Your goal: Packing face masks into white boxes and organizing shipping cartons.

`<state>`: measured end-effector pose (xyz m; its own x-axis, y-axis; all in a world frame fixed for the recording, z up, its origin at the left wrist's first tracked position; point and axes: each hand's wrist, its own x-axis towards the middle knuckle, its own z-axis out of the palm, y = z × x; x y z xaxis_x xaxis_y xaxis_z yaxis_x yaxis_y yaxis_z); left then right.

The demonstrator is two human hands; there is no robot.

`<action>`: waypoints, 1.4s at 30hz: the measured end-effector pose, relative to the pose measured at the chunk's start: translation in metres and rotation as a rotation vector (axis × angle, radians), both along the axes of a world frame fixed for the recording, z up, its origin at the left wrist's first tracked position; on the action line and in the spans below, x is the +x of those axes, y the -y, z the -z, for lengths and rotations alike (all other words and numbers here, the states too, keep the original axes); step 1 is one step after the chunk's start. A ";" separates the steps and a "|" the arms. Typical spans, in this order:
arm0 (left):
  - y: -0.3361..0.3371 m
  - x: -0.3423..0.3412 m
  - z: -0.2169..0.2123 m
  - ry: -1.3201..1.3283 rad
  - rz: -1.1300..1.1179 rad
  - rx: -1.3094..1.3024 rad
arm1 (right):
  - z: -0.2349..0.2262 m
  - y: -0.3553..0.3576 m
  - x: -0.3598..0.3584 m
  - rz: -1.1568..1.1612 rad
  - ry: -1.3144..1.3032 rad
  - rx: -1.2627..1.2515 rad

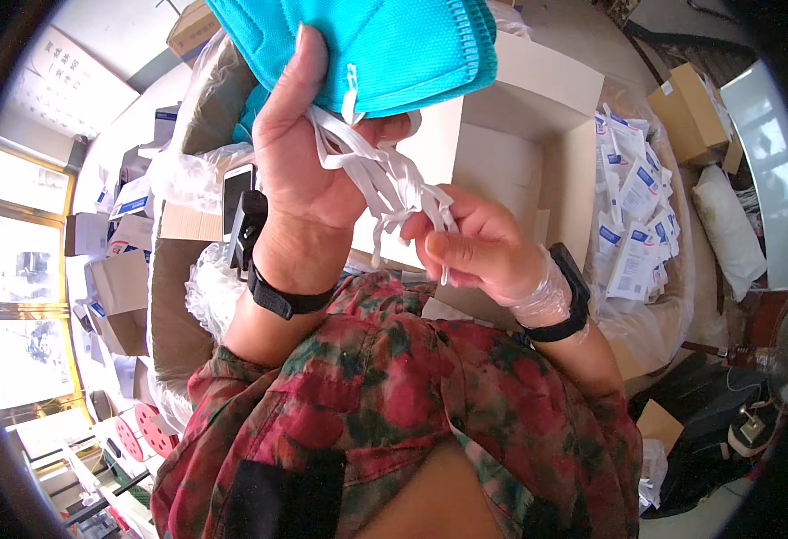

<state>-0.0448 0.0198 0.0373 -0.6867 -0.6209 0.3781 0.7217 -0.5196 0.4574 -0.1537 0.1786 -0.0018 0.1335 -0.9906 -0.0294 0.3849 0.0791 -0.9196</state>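
Note:
A stack of turquoise folded face masks (385, 54) is raised at the top of the view, in my left hand (309, 175). That hand is closed round the lower edge of the stack, its thumb across the front and its other fingers mostly hidden behind. White elastic straps (376, 171) hang from the masks in a loose bunch toward the right. My right hand (488, 247) pinches the lower end of these straps between thumb and fingers, and a short end pokes out below. Clear plastic film wraps my right wrist.
Behind the hands stands an open white carton (569, 76). On the right, a plastic-lined container holds many white packets (632, 216); a brown box (690, 112) lies beyond it. A phone (239, 193) lies left of my left wrist. Small cartons (120, 287) are piled farther left.

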 end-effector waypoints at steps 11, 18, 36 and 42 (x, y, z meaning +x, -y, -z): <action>-0.016 -0.004 -0.004 0.078 -0.061 0.040 | -0.001 0.002 0.006 0.144 -0.109 -0.012; -0.006 0.002 0.000 0.072 0.023 0.053 | 0.004 -0.002 -0.008 0.037 -0.076 0.043; -0.011 0.062 -0.031 0.648 -0.114 -1.655 | -0.053 -0.039 -0.048 -0.104 -0.506 0.188; -0.010 0.082 -0.013 0.812 -0.197 -1.821 | -0.064 -0.065 -0.046 -0.195 -0.643 0.225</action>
